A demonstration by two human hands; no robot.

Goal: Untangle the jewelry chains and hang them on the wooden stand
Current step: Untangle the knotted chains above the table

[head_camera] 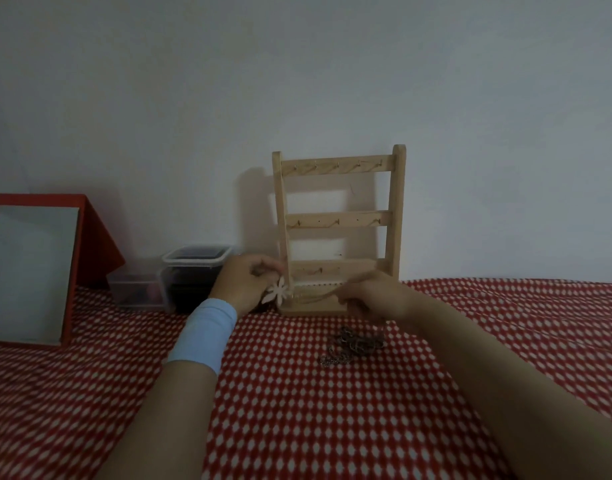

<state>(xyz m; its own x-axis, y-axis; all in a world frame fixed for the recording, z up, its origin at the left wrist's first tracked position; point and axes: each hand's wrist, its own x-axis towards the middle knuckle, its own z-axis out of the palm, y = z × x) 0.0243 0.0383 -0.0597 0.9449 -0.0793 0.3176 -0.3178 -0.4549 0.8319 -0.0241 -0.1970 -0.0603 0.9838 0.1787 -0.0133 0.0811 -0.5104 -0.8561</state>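
The wooden stand is standing against the wall with its 3 hook rails showing bare, so by the look of it no chain is hanging yet and nearly all the task is lying ahead. A dark heap of chains is lying tangled on the red dotted cloth, just in front of the stand's base.

The left hand, with a pale blue wristband below it, is curling its fingers closed around a white flower-shaped pendant beside the stand's left post. The right hand is pinching its fingers together near the stand's base, and a fine pale chain seems to be stretching between the 2 hands, though the dim, soft picture is making that thread hard to follow.

How many chains are making up the heap is impossible to count. The right fingertips are turning away from the camera, so their exact grip is staying hidden. At the left, a mirror in a red frame and 2 plastic boxes are sitting with murky contents.
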